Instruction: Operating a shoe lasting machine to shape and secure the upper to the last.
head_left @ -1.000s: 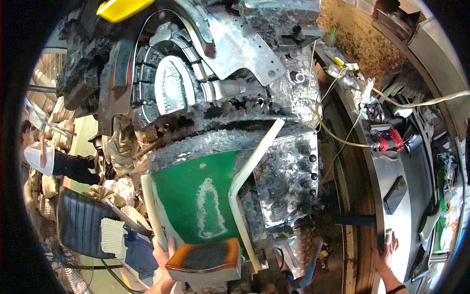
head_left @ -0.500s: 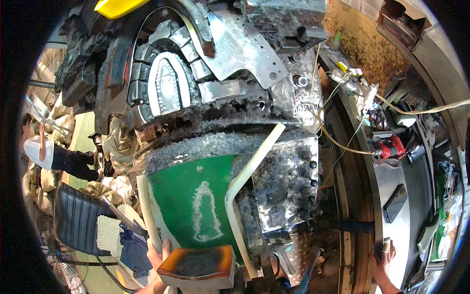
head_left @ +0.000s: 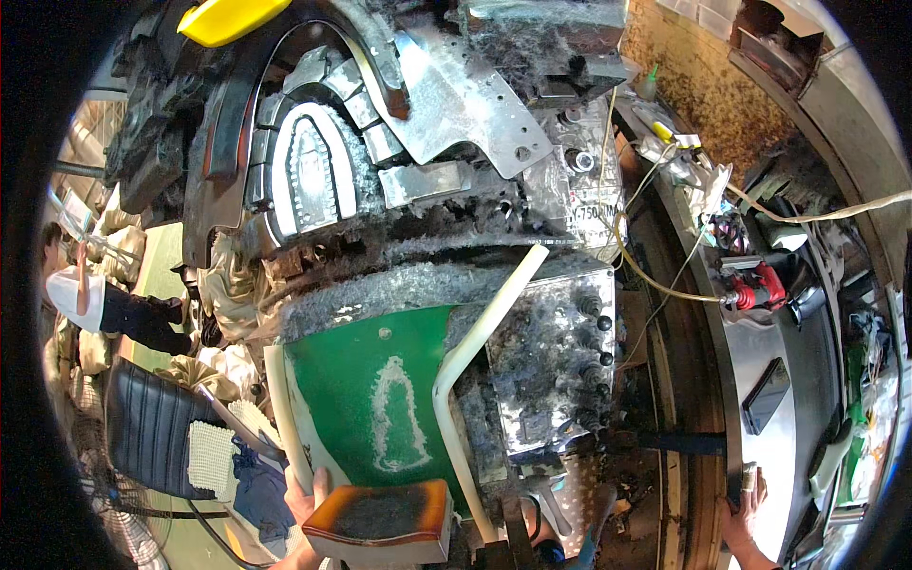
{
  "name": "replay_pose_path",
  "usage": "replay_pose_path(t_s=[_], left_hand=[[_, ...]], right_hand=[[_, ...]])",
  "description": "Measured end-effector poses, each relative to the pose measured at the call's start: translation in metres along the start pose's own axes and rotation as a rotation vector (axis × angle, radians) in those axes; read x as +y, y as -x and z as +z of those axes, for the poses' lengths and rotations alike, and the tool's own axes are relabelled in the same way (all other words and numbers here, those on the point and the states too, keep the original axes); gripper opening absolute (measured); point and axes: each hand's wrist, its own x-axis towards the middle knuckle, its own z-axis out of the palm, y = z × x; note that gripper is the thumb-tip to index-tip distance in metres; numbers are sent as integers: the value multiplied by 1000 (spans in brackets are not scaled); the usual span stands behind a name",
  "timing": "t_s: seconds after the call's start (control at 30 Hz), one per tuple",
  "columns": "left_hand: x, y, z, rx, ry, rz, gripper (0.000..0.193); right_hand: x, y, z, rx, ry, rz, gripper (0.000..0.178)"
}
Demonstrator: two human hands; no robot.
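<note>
My left hand is closed round the lower end of a cream rail at the left edge of a green panel. Just right of it is a worn orange-and-black padded block. Off to the right, my right hand lies with fingers stretched out on the edge of a steel worktop; a pale band shows near its fingertips. Up in the machine, a white U-shaped, sole-like piece sits among metal blocks, away from both hands.
A second, bent cream rail borders the panel's right side. Beyond it stands a dusty metal control box with black knobs. On the worktop are a red power tool and a dark phone-like slab. Another person is at far left.
The white sole-like piece has shifted left among the metal blocks. The whole view has moved slightly. Both my hands keep their places.
</note>
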Motion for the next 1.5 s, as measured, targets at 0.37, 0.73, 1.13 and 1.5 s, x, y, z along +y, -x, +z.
replay_pose_path(t_s=[0.37,0.73,1.13,1.5], left_hand=[[5,1,1,-1,-31,-76,25],[-5,1,5,25,81,-30,27],[15,1,2,-22,35,-45,25],[3,1,1,13,44,-46,25]], right_hand=[[0,0,-1,-5,-52,-28,91],[-10,-5,-9,6,-77,-47,90],[0,-2,2,61,-108,-50,86],[-3,-3,5,84,-8,-18,78]])
